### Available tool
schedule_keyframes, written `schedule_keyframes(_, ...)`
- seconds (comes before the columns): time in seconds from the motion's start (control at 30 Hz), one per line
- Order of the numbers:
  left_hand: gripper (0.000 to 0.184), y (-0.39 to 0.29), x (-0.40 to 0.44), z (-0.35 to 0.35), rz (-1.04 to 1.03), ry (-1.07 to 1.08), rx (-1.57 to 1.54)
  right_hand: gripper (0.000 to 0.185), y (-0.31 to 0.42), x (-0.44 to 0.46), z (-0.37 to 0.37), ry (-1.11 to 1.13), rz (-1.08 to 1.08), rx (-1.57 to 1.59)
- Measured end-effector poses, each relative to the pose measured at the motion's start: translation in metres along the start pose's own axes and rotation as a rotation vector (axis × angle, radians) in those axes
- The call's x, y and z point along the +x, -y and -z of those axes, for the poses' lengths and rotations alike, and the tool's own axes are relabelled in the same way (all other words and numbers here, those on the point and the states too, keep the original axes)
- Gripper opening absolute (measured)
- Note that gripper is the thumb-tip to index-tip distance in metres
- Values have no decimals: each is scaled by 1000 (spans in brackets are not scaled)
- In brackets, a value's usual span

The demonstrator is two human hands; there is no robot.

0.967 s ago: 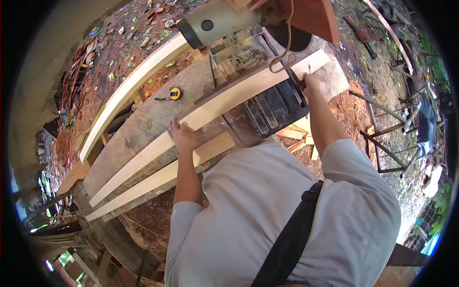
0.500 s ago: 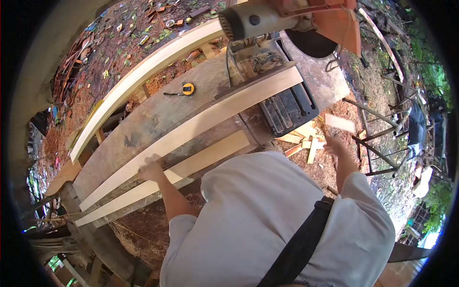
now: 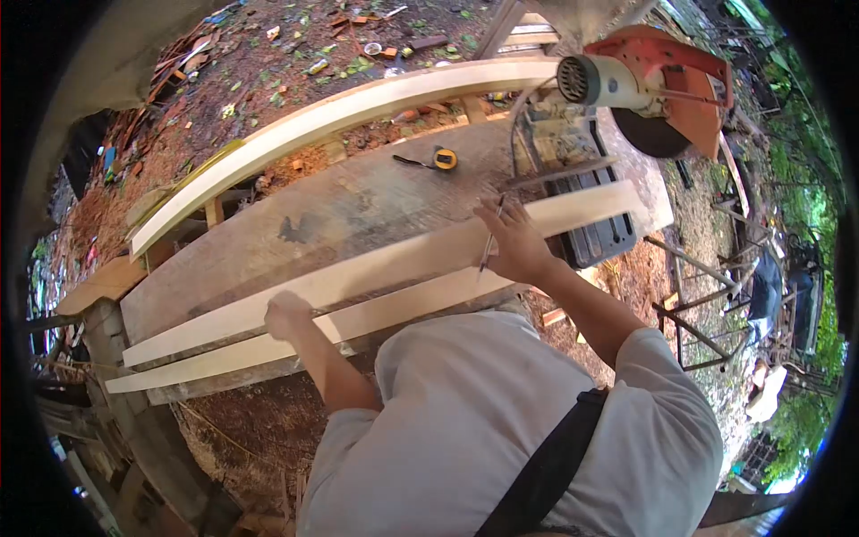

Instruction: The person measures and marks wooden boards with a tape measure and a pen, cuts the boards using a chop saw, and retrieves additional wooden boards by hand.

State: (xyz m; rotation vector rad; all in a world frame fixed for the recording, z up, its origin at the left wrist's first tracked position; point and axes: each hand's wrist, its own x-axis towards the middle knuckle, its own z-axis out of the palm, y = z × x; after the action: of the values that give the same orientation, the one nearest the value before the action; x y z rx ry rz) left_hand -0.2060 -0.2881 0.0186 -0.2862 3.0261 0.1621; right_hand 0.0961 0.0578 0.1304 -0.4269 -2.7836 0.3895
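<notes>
A long pale wooden board (image 3: 385, 262) lies across the workbench (image 3: 358, 201), its right end over the black base of the cut-off saw (image 3: 604, 228). My left hand (image 3: 288, 315) is closed at the board's near edge; its fingertips are hidden. My right hand (image 3: 517, 243) reaches over the same board, with a thin pencil (image 3: 489, 251) held between its fingers. Nearer my body lies a second pale board (image 3: 394, 313), roughly alongside the first. The saw's orange guard (image 3: 649, 58) and dark disc (image 3: 653, 134) are raised above the base.
A yellow and black tape measure (image 3: 445, 158) lies on the bench beyond the boards. Farther back is another long pale timber (image 3: 295, 130). Metal trestle legs (image 3: 698, 300) stand at the right. Scraps and leaves litter the ground (image 3: 295, 45).
My right hand has come from the right, where a small wood offcut was in the air beside it, to the board. The board has shifted away from the saw's fence. My view has shifted too.
</notes>
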Motion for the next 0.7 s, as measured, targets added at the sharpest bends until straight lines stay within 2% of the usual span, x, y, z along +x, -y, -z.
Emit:
schedule_keyframes(0.03,30,14,5,9,55,-72,-152,76,14,12,-2,284,-122,27)
schedule_keyframes(0.07,30,34,15,16,107,-111,-300,76,31,26,7,281,-108,25)
schedule_keyframes(0.13,29,75,42,30,246,-140,-604,78,69,51,29,532,-38,159)
schedule_keyframes(0.17,29,90,51,41,336,-151,-771,78,83,59,27,530,-33,161)
schedule_keyframes(0.2,28,101,65,44,352,-280,-918,76,94,67,23,539,50,142)
schedule_keyframes(0.23,28,86,69,75,585,-338,-1352,75,105,74,19,546,127,123)
schedule_keyframes(0.3,31,80,86,112,826,-345,-1815,74,116,86,-9,495,157,149)
schedule_keyframes(0.37,34,95,116,125,820,-302,-1848,73,124,110,-24,448,191,171)
schedule_keyframes(0.43,40,94,132,153,732,-393,-1524,66,131,139,-33,323,270,333)
schedule_keyframes(0.47,44,99,139,165,691,-437,-1353,66,133,155,-39,329,266,342)
schedule_keyframes(0.53,47,125,172,169,606,-471,-1554,69,122,195,-49,120,403,251)
schedule_keyframes(0.6,45,152,222,179,541,-457,-1915,70,105,240,-55,213,398,256)
schedule_keyframes(0.63,43,156,241,193,601,-503,-1987,72,92,262,-58,296,398,257)
schedule_keyframes(0.7,41,166,278,205,654,-553,-2050,70,42,289,-90,91,448,125)
